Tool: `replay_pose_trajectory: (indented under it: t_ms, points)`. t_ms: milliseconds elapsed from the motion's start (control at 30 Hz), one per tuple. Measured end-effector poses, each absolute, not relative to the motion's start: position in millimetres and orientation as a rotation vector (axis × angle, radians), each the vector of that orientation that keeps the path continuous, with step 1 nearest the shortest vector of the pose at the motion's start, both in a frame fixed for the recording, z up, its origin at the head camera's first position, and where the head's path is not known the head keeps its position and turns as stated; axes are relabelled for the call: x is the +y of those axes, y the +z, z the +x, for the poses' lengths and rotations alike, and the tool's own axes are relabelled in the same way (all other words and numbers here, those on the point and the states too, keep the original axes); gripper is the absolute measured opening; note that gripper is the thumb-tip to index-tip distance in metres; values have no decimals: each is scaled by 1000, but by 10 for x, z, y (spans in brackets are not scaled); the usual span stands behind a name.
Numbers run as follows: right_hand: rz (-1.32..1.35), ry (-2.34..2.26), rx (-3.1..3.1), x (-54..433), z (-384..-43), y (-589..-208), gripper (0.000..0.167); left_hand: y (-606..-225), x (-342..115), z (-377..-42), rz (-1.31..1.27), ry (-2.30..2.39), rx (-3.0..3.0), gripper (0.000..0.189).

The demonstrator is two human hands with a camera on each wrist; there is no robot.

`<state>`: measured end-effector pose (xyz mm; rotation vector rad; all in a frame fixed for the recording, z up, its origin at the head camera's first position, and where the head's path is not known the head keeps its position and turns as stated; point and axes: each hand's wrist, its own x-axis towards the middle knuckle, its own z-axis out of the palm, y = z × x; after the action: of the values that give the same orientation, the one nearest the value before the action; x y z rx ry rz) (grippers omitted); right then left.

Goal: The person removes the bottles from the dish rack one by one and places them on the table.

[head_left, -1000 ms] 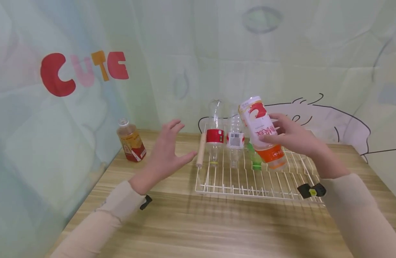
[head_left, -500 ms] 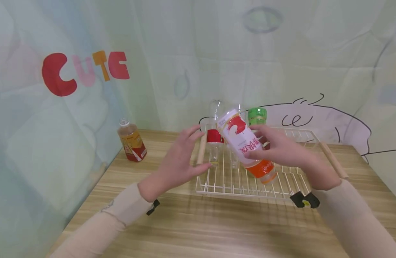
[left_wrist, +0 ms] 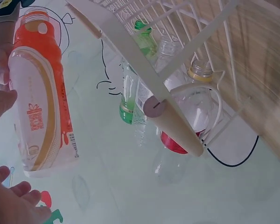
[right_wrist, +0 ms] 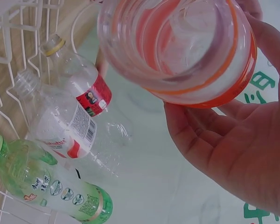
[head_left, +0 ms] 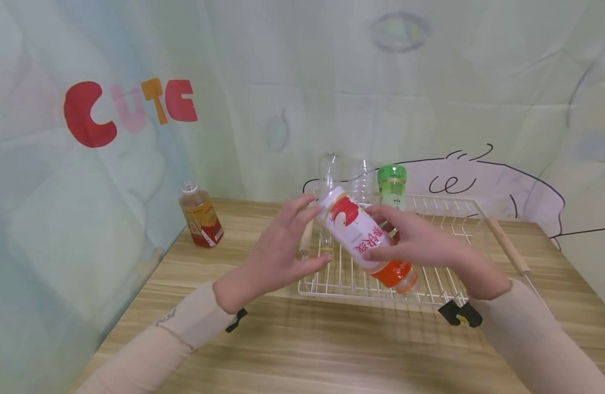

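My right hand (head_left: pixel 420 241) grips a plastic drink bottle (head_left: pixel 356 232) with a white, red and orange label, above the wire rack (head_left: pixel 351 296). The bottle tilts, its capless mouth toward the lower right and its base toward my left hand (head_left: pixel 277 249). That hand is held with spread fingers near the base; whether it touches the bottle I cannot tell. Inside the rack, two clear bottles, one with a red label (right_wrist: pixel 95 95) and one with a white-and-red label (right_wrist: pixel 79 128), and a green bottle (right_wrist: pixel 60 186) stand neck down.
A squat bottle (head_left: pixel 201 216) with a yellow-and-red label stands on the wooden table (head_left: pixel 263 350) at the left. The rack has wooden handles at both ends, the right handle (head_left: pixel 508 246) in plain sight. A printed curtain (head_left: pixel 263 65) hangs behind.
The held bottle has moved left and down and tilted further over. My left hand has come right, close to its base. The green bottle now shows behind it.
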<state>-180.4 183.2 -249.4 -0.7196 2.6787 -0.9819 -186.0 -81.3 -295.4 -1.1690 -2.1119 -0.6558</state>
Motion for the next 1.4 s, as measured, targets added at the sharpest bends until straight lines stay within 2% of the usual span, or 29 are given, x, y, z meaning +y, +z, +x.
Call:
replay_pose_trajectory:
  t_ms: [400,567,1033,1400]
  points:
    - [-766,-882,2662,1754,-1770,-2570,69,-2934,-773,-1770,-1230,-636,-2150,85]
    - [-777,-860,2617,1723,-1741,-2583,65,-2920,-760,-1763,-1262,-577,-2188,80]
    - [-880,-822,2580,1703,-1723,-2599,70,-2908,-744,-1754,-1323,-427,-2312,77]
    - [-941,-822,2554,1696,-1723,-2610,62,-2976,-701,-1768,-1353,-336,-2278,74]
